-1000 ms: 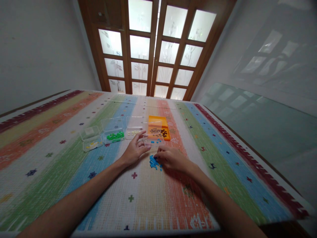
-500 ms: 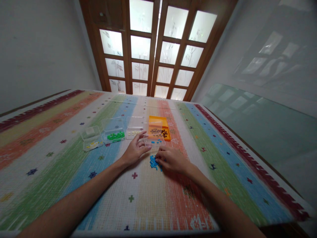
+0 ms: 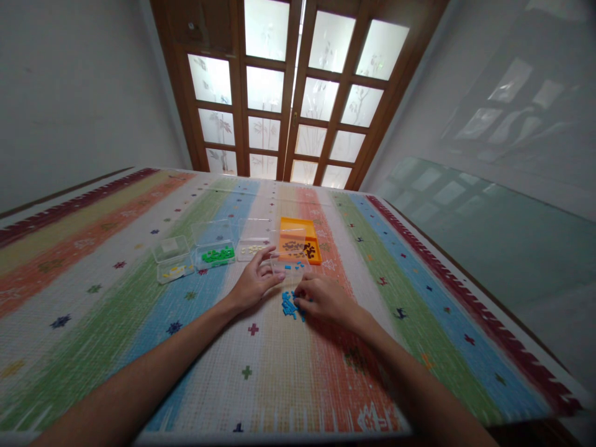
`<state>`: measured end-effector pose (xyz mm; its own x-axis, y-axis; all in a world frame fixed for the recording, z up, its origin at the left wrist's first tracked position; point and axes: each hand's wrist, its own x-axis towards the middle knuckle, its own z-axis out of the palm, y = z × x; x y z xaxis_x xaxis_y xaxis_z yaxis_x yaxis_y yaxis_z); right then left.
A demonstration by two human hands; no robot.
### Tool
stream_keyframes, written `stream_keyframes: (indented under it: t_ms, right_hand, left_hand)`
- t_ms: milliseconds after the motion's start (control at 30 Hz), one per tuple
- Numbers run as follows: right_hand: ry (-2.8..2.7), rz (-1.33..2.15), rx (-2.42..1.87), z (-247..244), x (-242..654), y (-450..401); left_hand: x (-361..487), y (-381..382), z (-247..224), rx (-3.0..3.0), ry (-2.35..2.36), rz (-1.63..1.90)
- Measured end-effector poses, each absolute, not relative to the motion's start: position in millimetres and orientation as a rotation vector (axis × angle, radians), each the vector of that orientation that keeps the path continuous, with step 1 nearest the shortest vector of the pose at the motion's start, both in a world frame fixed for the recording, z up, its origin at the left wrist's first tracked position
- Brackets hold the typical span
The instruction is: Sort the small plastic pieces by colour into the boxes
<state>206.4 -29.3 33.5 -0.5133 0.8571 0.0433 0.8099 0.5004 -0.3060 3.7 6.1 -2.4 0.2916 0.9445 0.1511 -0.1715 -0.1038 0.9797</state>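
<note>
A small heap of blue bricks point(image 3: 288, 306) lies on the striped cloth point(image 3: 279, 366). My right hand point(image 3: 325, 298) rests just right of the heap, its fingertips pinched on blue pieces at the heap's edge. My left hand point(image 3: 254, 280) lies flat to the left, fingers touching the side of a small clear box point(image 3: 289, 265) that holds a few blue bricks. The heap sits just below that box.
An orange tray point(image 3: 300, 241) with dark pieces stands behind the clear box. To the left stand three clear boxes in a row: cream pieces point(image 3: 252, 247), green pieces point(image 3: 214, 251), yellow pieces point(image 3: 171, 264). The table's right edge point(image 3: 470, 292) borders a glass surface.
My right hand has shifted slightly down and left onto the blue heap. My left hand stays against the clear box.
</note>
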Motion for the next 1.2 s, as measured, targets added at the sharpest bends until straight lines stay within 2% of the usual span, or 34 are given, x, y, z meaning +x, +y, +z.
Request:
stream_keyframes:
  t_ms: [500,833,1200]
  right_hand:
    - [-2.567,0.307,-1.396,24.8,205.4,-36.9]
    - [-2.271,0.583,-1.182,54.8,221.0,-30.6]
    - [-2.266,0.477,-1.105,50.6,205.3,15.6]
  left_hand:
    - [3.4,5.8,-0.9,1.321,0.81,1.124]
    - [2.9,5.4,-0.4,1.326,0.805,1.115]
    - [1.6,5.0,-0.3,1.349,0.705,1.06]
